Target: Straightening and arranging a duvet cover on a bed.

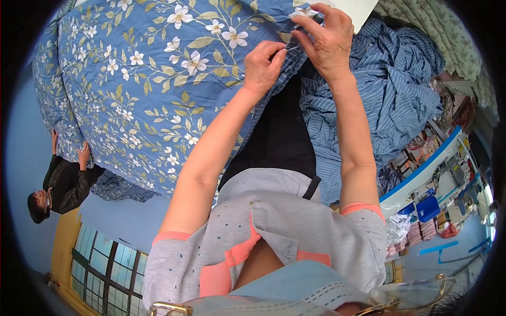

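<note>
A large blue cloth (158, 95) with white flowers and green leaves spreads across the upper left. At its right edge, my left hand (263, 67) is closed in a pinch on the cloth's border. Just to the right and a little farther away, my right hand (328, 45) is also closed, with thumb and forefinger pinched at the cloth's corner. A thin pale strip (293, 48) runs between the two hands. Something small and dark (318, 19) shows by the right fingers; its kind is unclear.
Crumpled blue striped cloth (369, 89) lies right of my arms. At the far left a person (66, 181) has both hands on the floral cloth. A blue-edged table (421, 168) with cluttered goods stands at the right, and a patterned curtain (448, 31) hangs at the upper right.
</note>
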`<state>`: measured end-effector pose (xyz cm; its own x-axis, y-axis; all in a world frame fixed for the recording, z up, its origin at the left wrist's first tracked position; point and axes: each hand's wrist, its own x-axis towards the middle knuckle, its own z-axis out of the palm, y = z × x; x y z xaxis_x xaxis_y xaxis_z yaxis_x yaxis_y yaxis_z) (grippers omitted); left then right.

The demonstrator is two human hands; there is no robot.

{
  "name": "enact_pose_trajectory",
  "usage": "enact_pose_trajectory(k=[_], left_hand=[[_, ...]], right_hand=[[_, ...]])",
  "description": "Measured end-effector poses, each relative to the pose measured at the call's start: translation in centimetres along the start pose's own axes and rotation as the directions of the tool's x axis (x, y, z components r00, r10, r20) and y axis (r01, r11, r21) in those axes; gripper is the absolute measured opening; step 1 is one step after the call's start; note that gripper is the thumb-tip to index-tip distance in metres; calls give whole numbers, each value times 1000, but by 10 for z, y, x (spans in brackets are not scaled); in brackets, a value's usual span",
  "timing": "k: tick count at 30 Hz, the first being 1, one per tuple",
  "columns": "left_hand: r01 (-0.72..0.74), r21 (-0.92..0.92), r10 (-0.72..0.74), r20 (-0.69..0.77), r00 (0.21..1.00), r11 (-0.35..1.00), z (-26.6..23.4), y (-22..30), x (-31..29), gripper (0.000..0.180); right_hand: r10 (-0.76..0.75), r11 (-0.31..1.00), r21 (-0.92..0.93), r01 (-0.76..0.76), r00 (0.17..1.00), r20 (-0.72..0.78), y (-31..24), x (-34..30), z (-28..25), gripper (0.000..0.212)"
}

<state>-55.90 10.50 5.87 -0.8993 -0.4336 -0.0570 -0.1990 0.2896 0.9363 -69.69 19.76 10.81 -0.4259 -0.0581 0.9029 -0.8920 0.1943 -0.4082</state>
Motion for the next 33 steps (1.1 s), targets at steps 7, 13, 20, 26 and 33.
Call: enact_pose_trajectory(k=[7, 13, 20, 26, 33], left_hand=[[-39, 71, 40, -8, 999, 997, 1, 5, 1, 7], [-52, 77, 51, 5, 999, 996, 6, 5, 4, 6], [-57, 127, 59, -11, 998, 990, 6, 13, 10, 13], [-69, 217, 63, 38, 997, 974, 7, 13, 26, 9], [-168, 170, 147, 129, 981, 971, 3, 7, 24, 12]], right_hand=[[347, 916, -383, -118, 713, 609, 11, -19, -44, 9], [360, 806, -585, -86, 856, 370, 51, -24, -79, 10], [470, 737, -662, -133, 806, 360, 103, -7, -136, 14], [699, 618, -226, -753, 394, 597, 38, -5, -68, 55], [532, 787, -54, -615, 630, 566, 4, -11, -43, 22]])
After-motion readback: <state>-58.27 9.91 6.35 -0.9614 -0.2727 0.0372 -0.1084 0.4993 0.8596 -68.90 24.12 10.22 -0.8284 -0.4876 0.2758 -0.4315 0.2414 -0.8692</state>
